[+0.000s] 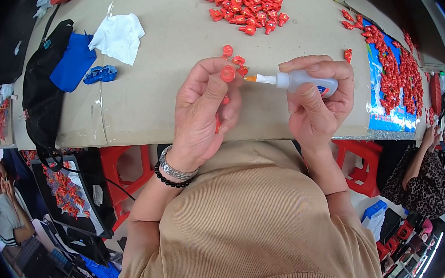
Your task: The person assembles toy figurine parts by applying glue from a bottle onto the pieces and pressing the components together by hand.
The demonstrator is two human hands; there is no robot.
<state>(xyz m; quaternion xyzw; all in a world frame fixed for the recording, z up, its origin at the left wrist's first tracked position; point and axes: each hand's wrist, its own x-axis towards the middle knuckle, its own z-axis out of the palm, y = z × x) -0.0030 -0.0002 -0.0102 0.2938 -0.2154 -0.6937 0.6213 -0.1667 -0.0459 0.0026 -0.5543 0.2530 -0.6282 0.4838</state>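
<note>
Between the thumb and forefinger of my left hand (203,106) is a small red plastic part (227,74), its round face turned up. More red shows under the curled fingers of that hand. My right hand (323,97) grips a translucent squeeze glue bottle (297,81), lying nearly level. The bottle's orange tip (250,78), below a white-wrapped neck, points left and sits close beside the red part; whether they touch I cannot tell. Just beyond my left fingers, a few loose red parts (238,61) lie on the table (170,42).
A large heap of red parts (246,0) lies at the far middle. More cover a blue sheet (378,113) at the right. On the left are a white cloth (118,39), blue cloth (73,62) and black bag (42,103). Red stools (361,166) stand below; people sit at both sides.
</note>
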